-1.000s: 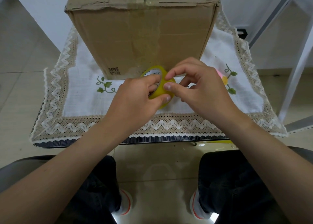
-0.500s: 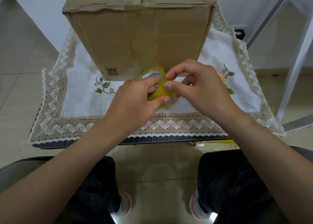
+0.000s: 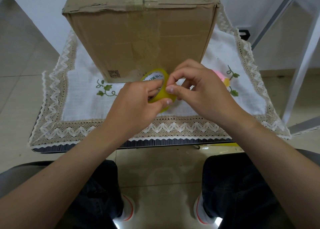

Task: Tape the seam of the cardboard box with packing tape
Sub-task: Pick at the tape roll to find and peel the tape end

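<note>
A tall brown cardboard box (image 3: pixel 138 38) stands on the cloth-covered table, with old tape running over its top seam and down the front face. A yellowish roll of packing tape (image 3: pixel 161 90) is held just in front of the box's lower edge. My left hand (image 3: pixel 136 106) grips the roll, fingers through its core and thumb on the outside. My right hand (image 3: pixel 202 92) pinches at the roll's outer surface with thumb and forefinger, near the tape's edge. No free strip of tape shows.
A white embroidered cloth with lace border (image 3: pixel 83 93) covers the small table (image 3: pixel 86 146). A pink and yellow object (image 3: pixel 221 76) lies behind my right hand. A white metal frame (image 3: pixel 301 59) stands to the right. My knees and shoes are below.
Both hands and the roll have stayed in nearly the same place. My right fingers have shifted slightly on the roll's surface, and the roll has turned a little.
</note>
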Motion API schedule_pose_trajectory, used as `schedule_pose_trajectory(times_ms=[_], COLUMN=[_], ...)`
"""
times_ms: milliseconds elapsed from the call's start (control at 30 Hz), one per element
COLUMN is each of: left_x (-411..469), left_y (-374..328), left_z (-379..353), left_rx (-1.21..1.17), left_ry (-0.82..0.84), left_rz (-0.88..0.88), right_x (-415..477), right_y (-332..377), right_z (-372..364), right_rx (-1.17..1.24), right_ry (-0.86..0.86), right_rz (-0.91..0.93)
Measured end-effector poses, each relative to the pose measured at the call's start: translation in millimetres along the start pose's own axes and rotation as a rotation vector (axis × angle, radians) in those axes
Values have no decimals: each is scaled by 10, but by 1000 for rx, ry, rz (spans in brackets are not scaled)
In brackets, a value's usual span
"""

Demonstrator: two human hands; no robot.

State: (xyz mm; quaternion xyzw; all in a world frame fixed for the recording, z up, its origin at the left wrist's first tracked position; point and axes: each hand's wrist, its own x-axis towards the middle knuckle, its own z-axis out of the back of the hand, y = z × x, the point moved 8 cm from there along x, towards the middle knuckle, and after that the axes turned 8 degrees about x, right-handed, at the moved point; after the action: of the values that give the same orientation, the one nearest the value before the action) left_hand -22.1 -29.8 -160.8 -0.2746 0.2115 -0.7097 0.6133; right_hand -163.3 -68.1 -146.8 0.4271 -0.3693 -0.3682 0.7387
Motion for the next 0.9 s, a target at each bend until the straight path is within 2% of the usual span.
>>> schedule_pose_trajectory(times_ms=[133,333,633,767,900], left_x=[3,0,6,11,6], left_y=[-19,-40,1,-12,-7], left_z=[2,23,-12,7,15], left_rx=[-54,-50,-16,-52,-56], left_ry=[3,-9,7,-4,0], left_rz=[24,10,9,19,22], right_x=[6,-5,10,-8,-3], right_y=[-27,39,-8,-31,11], right_z=[89,72,40,85,74], right_rx=[44,45,9,47,29], right_ry=[-74,-91,-27,-101,-83], right_rz=[-35,24,-17,-46,-26])
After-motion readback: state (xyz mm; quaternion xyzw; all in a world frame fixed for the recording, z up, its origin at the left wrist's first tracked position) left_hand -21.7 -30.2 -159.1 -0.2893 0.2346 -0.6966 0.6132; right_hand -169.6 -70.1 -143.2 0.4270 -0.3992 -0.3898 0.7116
